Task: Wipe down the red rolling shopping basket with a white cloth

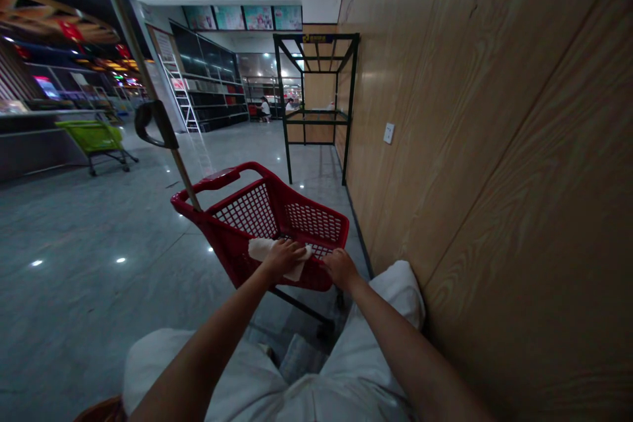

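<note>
In front of my knees stands a red plastic shopping cart [309, 206] with lattice walls and a looped handle at its far left end. My left hand [285, 257] presses a white cloth [261, 248] over the cart's near rim, its fingers closed on the fabric. Part of the cloth hangs down the outer wall. Farther right along the same rim, my right hand [341, 268] grips the edge near the corner, fingers curled over it. A long pole [182, 168] with a dark loop grip rises at the handle end of the cart.
A wood-panelled wall [445, 112] with an outlet [388, 133] runs close on my right. Ahead stands a black metal frame rack [317, 122]. A green cart [93, 137] is at the left. Shelves, a white ladder [185, 102] and a crouching person [265, 109] are farther back.
</note>
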Demonstrator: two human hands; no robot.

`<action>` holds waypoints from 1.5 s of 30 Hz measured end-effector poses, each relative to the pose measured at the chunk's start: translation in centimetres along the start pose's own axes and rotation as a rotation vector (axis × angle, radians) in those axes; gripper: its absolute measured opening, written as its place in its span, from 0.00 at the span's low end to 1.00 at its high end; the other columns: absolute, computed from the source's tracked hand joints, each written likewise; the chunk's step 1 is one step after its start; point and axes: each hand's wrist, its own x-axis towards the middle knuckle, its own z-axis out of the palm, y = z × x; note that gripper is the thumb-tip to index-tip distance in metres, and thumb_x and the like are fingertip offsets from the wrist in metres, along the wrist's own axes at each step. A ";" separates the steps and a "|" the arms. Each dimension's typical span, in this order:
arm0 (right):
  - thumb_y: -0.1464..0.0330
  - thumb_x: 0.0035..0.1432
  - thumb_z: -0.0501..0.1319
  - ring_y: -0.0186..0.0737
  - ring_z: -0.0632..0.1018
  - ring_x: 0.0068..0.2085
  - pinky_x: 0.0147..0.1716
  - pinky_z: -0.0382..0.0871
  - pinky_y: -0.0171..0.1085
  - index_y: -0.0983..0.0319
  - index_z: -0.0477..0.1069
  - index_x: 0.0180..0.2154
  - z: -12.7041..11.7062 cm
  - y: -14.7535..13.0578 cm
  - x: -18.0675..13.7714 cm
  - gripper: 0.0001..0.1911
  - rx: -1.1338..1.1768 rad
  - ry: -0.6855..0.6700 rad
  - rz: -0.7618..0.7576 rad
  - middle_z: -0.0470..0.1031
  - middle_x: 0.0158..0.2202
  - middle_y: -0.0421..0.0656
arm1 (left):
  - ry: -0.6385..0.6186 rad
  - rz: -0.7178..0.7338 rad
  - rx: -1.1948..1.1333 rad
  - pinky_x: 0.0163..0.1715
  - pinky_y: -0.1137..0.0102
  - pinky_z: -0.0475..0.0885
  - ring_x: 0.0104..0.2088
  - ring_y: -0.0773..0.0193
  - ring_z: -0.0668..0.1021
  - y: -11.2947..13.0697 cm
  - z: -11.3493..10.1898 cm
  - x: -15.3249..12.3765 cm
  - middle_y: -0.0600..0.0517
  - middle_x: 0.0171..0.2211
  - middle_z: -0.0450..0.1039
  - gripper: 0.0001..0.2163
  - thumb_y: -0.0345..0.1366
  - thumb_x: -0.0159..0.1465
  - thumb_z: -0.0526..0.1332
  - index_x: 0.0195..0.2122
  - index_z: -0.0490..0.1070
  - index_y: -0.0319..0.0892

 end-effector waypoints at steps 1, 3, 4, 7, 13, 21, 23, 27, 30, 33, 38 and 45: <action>0.62 0.65 0.50 0.38 0.71 0.36 0.46 0.55 0.37 0.61 0.72 0.33 -0.2 0.0 0.0 0.15 0.001 -0.008 0.002 0.75 0.32 0.43 | -0.008 -0.024 0.017 0.39 0.65 0.61 0.40 0.61 0.72 -1.1 -0.3 -0.7 0.49 0.43 0.72 0.14 0.38 0.62 0.57 0.50 0.67 0.48; 0.62 0.65 0.51 0.38 0.71 0.37 0.47 0.55 0.37 0.61 0.72 0.33 -0.4 0.0 -0.1 0.15 0.007 -0.010 0.016 0.75 0.32 0.43 | -0.008 -0.073 0.047 0.39 0.64 0.62 0.40 0.61 0.72 -2.9 -0.8 -2.0 0.49 0.42 0.71 0.14 0.35 0.62 0.57 0.49 0.68 0.48; 0.63 0.64 0.51 0.38 0.71 0.37 0.47 0.55 0.37 0.61 0.72 0.33 -0.4 -0.1 -0.1 0.14 0.011 -0.007 0.026 0.75 0.32 0.43 | -0.004 -0.094 0.055 0.40 0.64 0.62 0.40 0.60 0.72 -3.3 -0.9 -2.4 0.48 0.42 0.71 0.13 0.35 0.62 0.57 0.48 0.68 0.48; 0.64 0.63 0.53 0.39 0.71 0.38 0.48 0.55 0.38 0.61 0.72 0.34 -0.1 -0.6 -0.1 0.12 0.024 0.020 0.051 0.75 0.32 0.43 | 0.022 -0.143 0.047 0.41 0.63 0.61 0.41 0.59 0.71 -2.0 -0.7 -2.1 0.48 0.40 0.71 0.11 0.37 0.63 0.56 0.47 0.69 0.46; 0.70 0.63 0.50 0.40 0.71 0.38 0.46 0.56 0.38 0.63 0.72 0.34 0.3 -0.8 0.0 0.12 0.016 0.021 0.076 0.75 0.32 0.44 | 0.029 -0.023 -0.007 0.41 0.63 0.62 0.41 0.59 0.71 4.5 1.3 2.1 0.47 0.42 0.71 0.13 0.42 0.65 0.54 0.46 0.69 0.43; 0.64 0.65 0.50 0.39 0.71 0.38 0.46 0.57 0.37 0.62 0.72 0.34 -1.0 0.3 -0.2 0.15 -0.017 -0.050 0.005 0.75 0.32 0.44 | -0.056 -0.052 0.066 0.42 0.64 0.62 0.43 0.59 0.71 -3.5 -0.9 -2.2 0.48 0.45 0.70 0.15 0.33 0.62 0.57 0.50 0.66 0.46; 0.64 0.65 0.50 0.40 0.71 0.38 0.46 0.58 0.37 0.62 0.72 0.34 -1.1 0.8 -0.4 0.15 -0.001 -0.055 0.000 0.74 0.33 0.44 | -0.061 -0.098 0.110 0.42 0.64 0.62 0.42 0.59 0.71 -6.6 -2.0 -4.1 0.48 0.42 0.71 0.14 0.32 0.61 0.57 0.49 0.67 0.46; 0.66 0.64 0.51 0.40 0.72 0.40 0.51 0.57 0.38 0.63 0.71 0.34 -1.4 1.6 -0.8 0.13 0.011 -0.067 0.016 0.75 0.34 0.45 | -0.015 -0.151 0.177 0.43 0.61 0.61 0.42 0.57 0.71 -9.8 -3.2 -6.2 0.48 0.41 0.71 0.12 0.31 0.61 0.57 0.45 0.69 0.47; 0.70 0.63 0.51 0.40 0.72 0.43 0.57 0.52 0.42 0.63 0.71 0.38 -1.8 0.7 -0.3 0.11 0.006 -0.061 0.053 0.75 0.38 0.46 | 0.026 -0.247 0.210 0.42 0.59 0.61 0.41 0.56 0.71 -9.0 -3.0 -5.9 0.47 0.40 0.71 0.07 0.32 0.61 0.57 0.40 0.70 0.45; 0.68 0.63 0.51 0.41 0.72 0.47 0.54 0.58 0.41 0.62 0.67 0.48 -2.0 -2.0 1.7 0.14 0.055 -0.052 0.071 0.73 0.46 0.48 | 0.011 -0.251 0.207 0.40 0.60 0.62 0.39 0.57 0.71 -6.2 -2.2 -4.0 0.47 0.38 0.71 0.05 0.34 0.62 0.56 0.38 0.69 0.43; 0.68 0.66 0.44 0.43 0.77 0.40 0.36 0.68 0.38 0.60 0.67 0.48 -1.8 -5.3 5.0 0.16 0.002 -0.133 0.176 0.76 0.41 0.48 | -0.032 -0.082 0.135 0.38 0.63 0.63 0.39 0.59 0.71 -2.0 -0.3 -0.8 0.47 0.41 0.70 0.08 0.36 0.64 0.54 0.43 0.67 0.43; 0.72 0.66 0.43 0.43 0.79 0.38 0.34 0.69 0.37 0.60 0.67 0.45 -2.4 -2.0 3.9 0.16 -0.132 -0.170 0.193 0.77 0.37 0.49 | 0.039 -0.118 0.206 0.39 0.62 0.64 0.40 0.57 0.71 -5.6 -2.4 -4.6 0.46 0.41 0.70 0.13 0.31 0.64 0.52 0.50 0.64 0.43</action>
